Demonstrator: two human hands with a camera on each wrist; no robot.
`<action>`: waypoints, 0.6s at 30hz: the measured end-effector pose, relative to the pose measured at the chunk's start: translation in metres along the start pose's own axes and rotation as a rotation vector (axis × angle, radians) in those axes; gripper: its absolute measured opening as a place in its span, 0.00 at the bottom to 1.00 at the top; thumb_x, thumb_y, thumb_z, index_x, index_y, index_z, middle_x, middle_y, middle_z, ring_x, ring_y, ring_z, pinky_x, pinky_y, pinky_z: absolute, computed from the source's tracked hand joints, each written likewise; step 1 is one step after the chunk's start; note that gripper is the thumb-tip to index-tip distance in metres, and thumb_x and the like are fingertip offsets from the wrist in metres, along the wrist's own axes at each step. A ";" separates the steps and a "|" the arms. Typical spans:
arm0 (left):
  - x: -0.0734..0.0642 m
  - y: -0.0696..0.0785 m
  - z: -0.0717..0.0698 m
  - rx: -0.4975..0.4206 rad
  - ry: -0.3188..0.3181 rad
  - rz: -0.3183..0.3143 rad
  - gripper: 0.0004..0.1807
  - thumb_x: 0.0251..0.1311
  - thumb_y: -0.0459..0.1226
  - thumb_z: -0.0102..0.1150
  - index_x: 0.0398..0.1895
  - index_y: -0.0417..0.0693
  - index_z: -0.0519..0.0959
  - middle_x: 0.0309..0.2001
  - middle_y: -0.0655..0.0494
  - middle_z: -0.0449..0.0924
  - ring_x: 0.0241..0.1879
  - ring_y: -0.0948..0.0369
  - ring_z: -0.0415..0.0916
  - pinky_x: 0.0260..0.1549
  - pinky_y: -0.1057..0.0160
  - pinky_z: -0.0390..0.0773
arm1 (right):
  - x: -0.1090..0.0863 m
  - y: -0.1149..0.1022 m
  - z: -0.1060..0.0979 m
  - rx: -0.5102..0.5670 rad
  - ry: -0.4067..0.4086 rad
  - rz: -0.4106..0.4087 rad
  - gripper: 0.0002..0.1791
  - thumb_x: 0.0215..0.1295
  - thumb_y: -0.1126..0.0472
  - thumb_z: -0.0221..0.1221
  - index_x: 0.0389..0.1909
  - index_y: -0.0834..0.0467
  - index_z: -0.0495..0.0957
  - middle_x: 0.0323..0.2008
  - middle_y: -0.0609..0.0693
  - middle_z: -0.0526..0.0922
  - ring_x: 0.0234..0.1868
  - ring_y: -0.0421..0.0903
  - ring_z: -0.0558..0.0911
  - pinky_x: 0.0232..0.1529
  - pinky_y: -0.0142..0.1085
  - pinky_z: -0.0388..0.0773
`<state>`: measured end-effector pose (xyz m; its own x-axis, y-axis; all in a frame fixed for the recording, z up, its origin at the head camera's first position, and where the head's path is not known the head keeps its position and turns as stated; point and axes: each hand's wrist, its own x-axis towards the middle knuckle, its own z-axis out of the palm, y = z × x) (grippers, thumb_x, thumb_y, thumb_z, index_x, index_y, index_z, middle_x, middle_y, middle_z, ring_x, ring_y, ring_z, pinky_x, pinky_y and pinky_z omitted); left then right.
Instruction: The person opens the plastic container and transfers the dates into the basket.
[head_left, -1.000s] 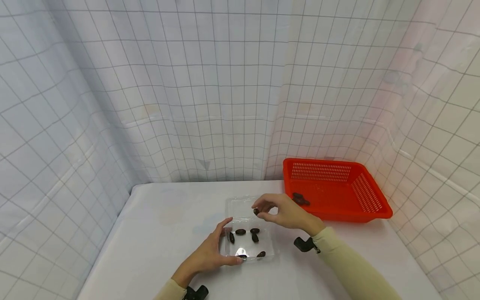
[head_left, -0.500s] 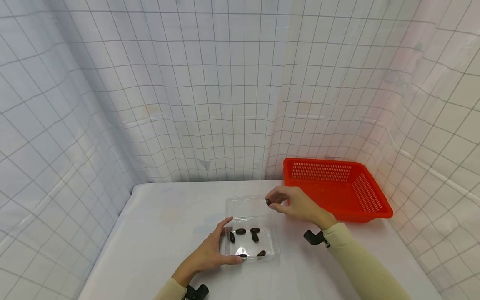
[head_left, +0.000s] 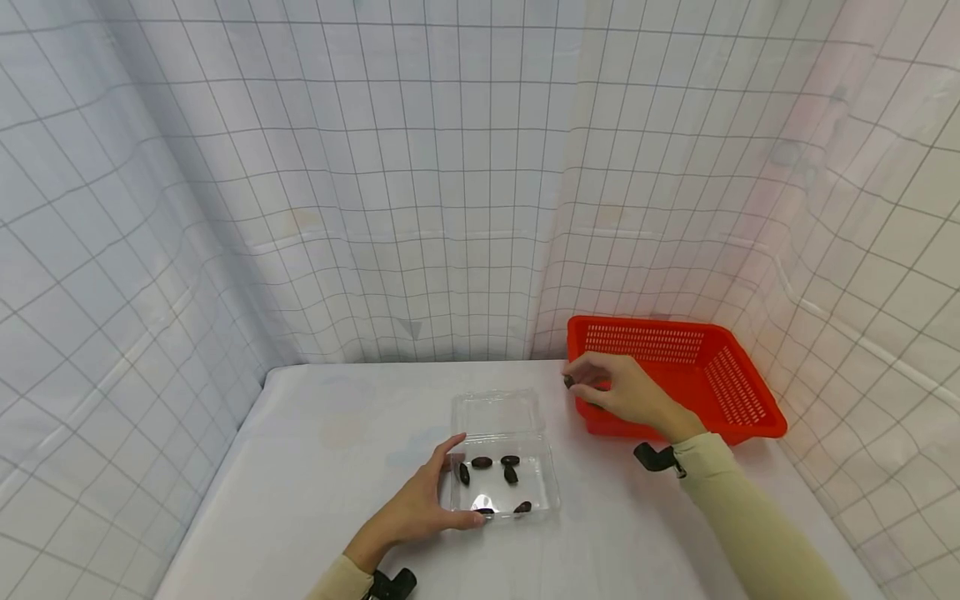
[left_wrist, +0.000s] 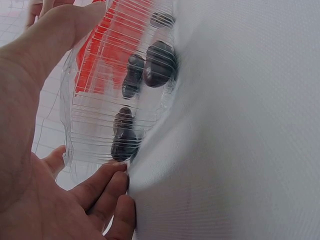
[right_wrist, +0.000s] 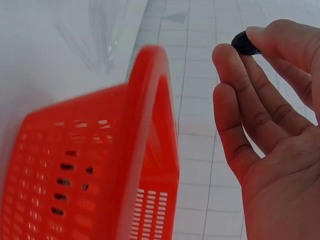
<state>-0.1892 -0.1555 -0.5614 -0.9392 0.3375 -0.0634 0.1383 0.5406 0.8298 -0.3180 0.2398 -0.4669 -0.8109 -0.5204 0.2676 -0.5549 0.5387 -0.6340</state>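
Note:
My left hand (head_left: 420, 504) holds the left side of a clear plastic clamshell box (head_left: 536, 483), thumb at the front wall and fingers by the back left. The box lies with its lid (head_left: 495, 412) folded back, and several dark, glossy, date-like oval pieces are spread inside; in the left wrist view, dark pieces (left_wrist: 160, 64) show through the ribbed wall. My right hand (head_left: 630, 392) is raised over the left rim of a red basket (head_left: 738, 375). Its thumb and fingertips pinch one dark oval piece (right_wrist: 243, 44).
The red basket, with slotted walls, stands at the back right of the white table (head_left: 337, 467). Through its slots dark bits (right_wrist: 62, 182) show in the right wrist view. White gridded curtains (head_left: 420, 208) enclose the table at the back and sides.
My right hand has moved right and away from me, from above the box lid to the basket's left rim, still pinching the dark oval piece. The left hand and box stay put.

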 end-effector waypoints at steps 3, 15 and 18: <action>0.000 0.000 0.000 -0.001 -0.002 0.000 0.73 0.53 0.55 0.93 0.97 0.61 0.54 0.84 0.44 0.76 0.81 0.43 0.74 0.78 0.31 0.72 | -0.001 0.004 -0.008 -0.013 0.009 0.029 0.17 0.77 0.63 0.78 0.61 0.46 0.90 0.52 0.39 0.95 0.53 0.40 0.93 0.61 0.38 0.91; -0.001 0.003 0.000 -0.003 0.000 0.011 0.73 0.53 0.53 0.93 0.97 0.59 0.54 0.84 0.42 0.77 0.81 0.43 0.74 0.77 0.31 0.72 | -0.001 0.024 -0.034 -0.067 0.020 0.069 0.17 0.78 0.62 0.77 0.62 0.47 0.90 0.54 0.42 0.95 0.56 0.43 0.92 0.62 0.32 0.88; -0.001 0.003 0.000 -0.003 -0.002 0.008 0.73 0.53 0.53 0.93 0.97 0.59 0.54 0.84 0.42 0.76 0.81 0.42 0.74 0.77 0.30 0.72 | -0.001 0.030 -0.040 -0.079 0.017 0.079 0.16 0.79 0.62 0.76 0.62 0.45 0.90 0.54 0.44 0.95 0.56 0.44 0.92 0.62 0.32 0.87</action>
<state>-0.1876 -0.1541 -0.5587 -0.9375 0.3432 -0.0572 0.1453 0.5355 0.8319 -0.3416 0.2826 -0.4573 -0.8552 -0.4635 0.2321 -0.5018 0.6281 -0.5947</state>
